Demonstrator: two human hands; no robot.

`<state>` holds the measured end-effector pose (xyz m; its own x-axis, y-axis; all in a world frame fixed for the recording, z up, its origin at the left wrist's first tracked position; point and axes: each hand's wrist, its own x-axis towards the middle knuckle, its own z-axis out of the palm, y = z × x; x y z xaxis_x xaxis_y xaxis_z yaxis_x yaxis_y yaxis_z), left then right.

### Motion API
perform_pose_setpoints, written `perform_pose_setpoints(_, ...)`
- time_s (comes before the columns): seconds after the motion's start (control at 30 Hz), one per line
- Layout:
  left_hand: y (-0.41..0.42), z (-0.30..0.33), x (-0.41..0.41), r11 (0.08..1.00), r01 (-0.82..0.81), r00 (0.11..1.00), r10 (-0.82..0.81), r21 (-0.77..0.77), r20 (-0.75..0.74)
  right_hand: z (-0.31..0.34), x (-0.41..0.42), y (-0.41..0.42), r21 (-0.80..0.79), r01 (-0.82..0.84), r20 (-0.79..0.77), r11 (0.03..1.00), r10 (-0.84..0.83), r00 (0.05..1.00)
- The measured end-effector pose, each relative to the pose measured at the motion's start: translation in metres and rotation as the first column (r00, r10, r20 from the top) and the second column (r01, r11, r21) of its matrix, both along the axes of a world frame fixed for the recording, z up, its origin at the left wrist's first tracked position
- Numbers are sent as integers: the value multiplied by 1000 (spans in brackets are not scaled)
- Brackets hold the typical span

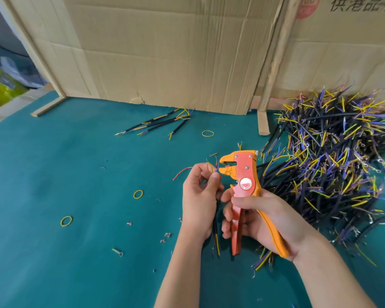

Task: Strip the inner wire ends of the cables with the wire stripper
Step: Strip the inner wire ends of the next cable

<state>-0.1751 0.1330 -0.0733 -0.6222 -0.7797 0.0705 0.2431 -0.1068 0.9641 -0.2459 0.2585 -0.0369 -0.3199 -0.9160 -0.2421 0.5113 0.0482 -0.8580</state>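
My right hand [257, 215] grips the handles of an orange and red wire stripper [242, 172], its jaws apart and pointing left. My left hand [199, 192] pinches a short black cable [216, 238] whose lower end hangs below the palm. The cable's thin inner wires fan out above my fingers: a red one [182, 171] bends left, and a yellow-green one [211, 167] reaches toward the stripper's jaws. A large heap of black cables [329, 165] with yellow, blue and purple inner wires lies to the right.
Several cables [158, 124] lie together at the back of the green table mat [65, 163]. Yellow rubber bands [138, 194] and bits of stripped insulation [166, 236] are scattered on the mat. Cardboard sheets [165, 52] on wooden frames stand behind.
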Motion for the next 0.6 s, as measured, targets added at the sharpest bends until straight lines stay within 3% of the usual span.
perform_pose_setpoints(0.33, 1, -4, -3, 975, -142, 988, 150, -168, 35, 2, 0, 0, 50, -19, 0, 999, 19, 1000)
perform_pose_setpoints(0.6, 1, -3, -4, 963, -194, 976, 208, -188, 60, 5, 3, -1, 102, 6, 28, 995, -9, 1000)
